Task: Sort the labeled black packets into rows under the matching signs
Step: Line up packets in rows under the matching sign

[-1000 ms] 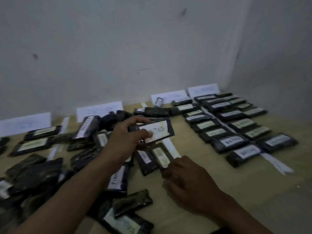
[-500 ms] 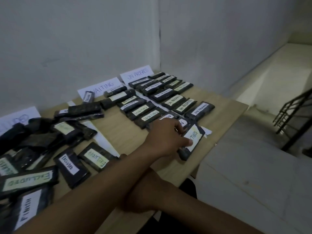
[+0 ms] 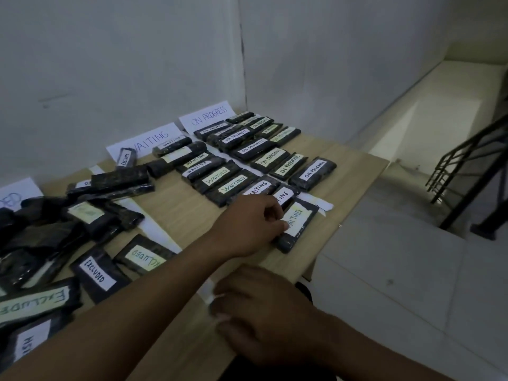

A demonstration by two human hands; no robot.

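Head view: left grip (image 3: 254,224) pinches packet (image 3: 300,220) at surface (image 3: 176,210) edge.
A nudge could tip it off; right grip (image 3: 264,312) rests open, empty.

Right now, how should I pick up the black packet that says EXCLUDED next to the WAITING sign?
Pinch the black plastic packet with the white EXCLUDED label across its two long edges, from above. It lies by the white paper WAITING sign, another black packet crowding its near end, so its sides look freest.
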